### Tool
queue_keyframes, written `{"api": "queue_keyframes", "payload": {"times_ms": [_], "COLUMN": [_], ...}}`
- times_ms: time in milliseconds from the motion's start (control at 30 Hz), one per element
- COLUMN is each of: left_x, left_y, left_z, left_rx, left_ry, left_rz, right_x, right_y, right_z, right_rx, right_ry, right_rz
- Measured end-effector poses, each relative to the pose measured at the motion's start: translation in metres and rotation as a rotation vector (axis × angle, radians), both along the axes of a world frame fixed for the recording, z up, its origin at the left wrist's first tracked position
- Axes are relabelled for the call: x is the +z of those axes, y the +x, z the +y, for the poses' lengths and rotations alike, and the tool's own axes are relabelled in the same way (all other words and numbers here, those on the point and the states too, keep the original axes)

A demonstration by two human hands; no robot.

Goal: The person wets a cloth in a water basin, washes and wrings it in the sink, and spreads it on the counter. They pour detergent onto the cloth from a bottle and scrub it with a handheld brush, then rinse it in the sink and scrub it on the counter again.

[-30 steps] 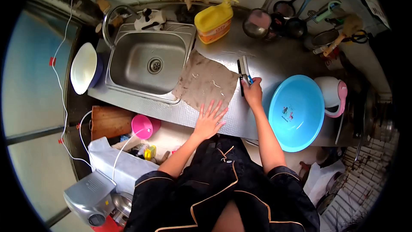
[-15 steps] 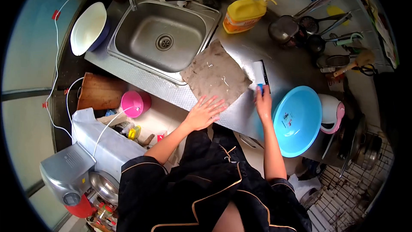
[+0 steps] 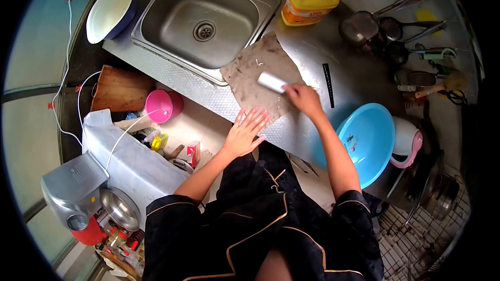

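Observation:
A stained grey-brown cloth [image 3: 258, 67] lies flat on the metal counter beside the sink. My left hand [image 3: 246, 133] rests with spread fingers on the cloth's near edge. Over the cloth, my right hand [image 3: 303, 100] is closed around the handle of a white brush [image 3: 272, 81], blurred by motion; whether its bristles touch the cloth cannot be made out. A thin black strip [image 3: 328, 85] lies on the counter to the right of the cloth.
Left of the cloth is the steel sink [image 3: 200, 23]. A yellow soap bottle [image 3: 310, 4] stands behind. The blue basin [image 3: 367, 143] and a white-pink kettle [image 3: 406, 143] are at right. Below the counter are a pink bucket [image 3: 164, 106] and a grey appliance [image 3: 75, 187].
My right hand has moved left over the cloth with the brush. The black strip now lies apart from the brush. My left hand stays on the cloth, and the camera view has shifted.

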State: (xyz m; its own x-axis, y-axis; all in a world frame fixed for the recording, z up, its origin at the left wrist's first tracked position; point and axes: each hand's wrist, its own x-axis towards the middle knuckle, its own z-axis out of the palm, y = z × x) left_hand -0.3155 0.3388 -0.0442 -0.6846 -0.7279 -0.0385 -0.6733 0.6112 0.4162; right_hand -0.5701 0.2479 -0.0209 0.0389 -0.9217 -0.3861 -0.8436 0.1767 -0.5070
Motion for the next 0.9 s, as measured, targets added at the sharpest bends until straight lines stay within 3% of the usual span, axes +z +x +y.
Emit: {"api": "queue_keyframes", "payload": {"times_ms": [100, 200, 233, 467, 567, 633, 700, 767, 833, 900], "left_x": [0.003, 0.001, 0.0, 0.002, -0.002, -0.001, 0.0, 0.002, 0.002, 0.002], "left_y": [0.001, 0.0, 0.0, 0.002, -0.001, 0.0, -0.001, 0.001, -0.002, -0.004], "left_z": [0.003, 0.004, 0.002, 0.007, 0.005, 0.004, 0.003, 0.003, 0.004, 0.002], "left_rx": [0.004, 0.014, 0.017, 0.001, 0.002, -0.01, -0.009, -0.02, -0.013, -0.015], "left_ry": [0.026, 0.031, 0.027, 0.034, 0.036, 0.023, 0.028, 0.025, 0.022, 0.025], "left_rz": [0.008, 0.028, 0.029, 0.003, 0.007, -0.008, -0.015, -0.026, -0.047, -0.056], "right_x": [0.008, -0.001, 0.009, -0.004, -0.002, -0.003, 0.002, 0.005, -0.011, -0.007], "right_y": [0.0, 0.022, 0.029, 0.005, 0.026, 0.02, 0.006, 0.007, 0.017, 0.033], "right_z": [-0.007, 0.022, 0.027, -0.015, 0.019, 0.018, -0.007, -0.013, 0.001, 0.019], "right_rx": [-0.069, 0.114, 0.22, -0.042, 0.257, 0.223, -0.052, -0.128, -0.003, 0.245], "right_ry": [0.068, 0.006, 0.01, 0.021, -0.007, -0.003, 0.033, 0.064, -0.132, -0.116], "right_rz": [0.005, -0.137, 0.001, -0.041, -0.031, -0.05, -0.002, -0.015, -0.087, -0.035]}}
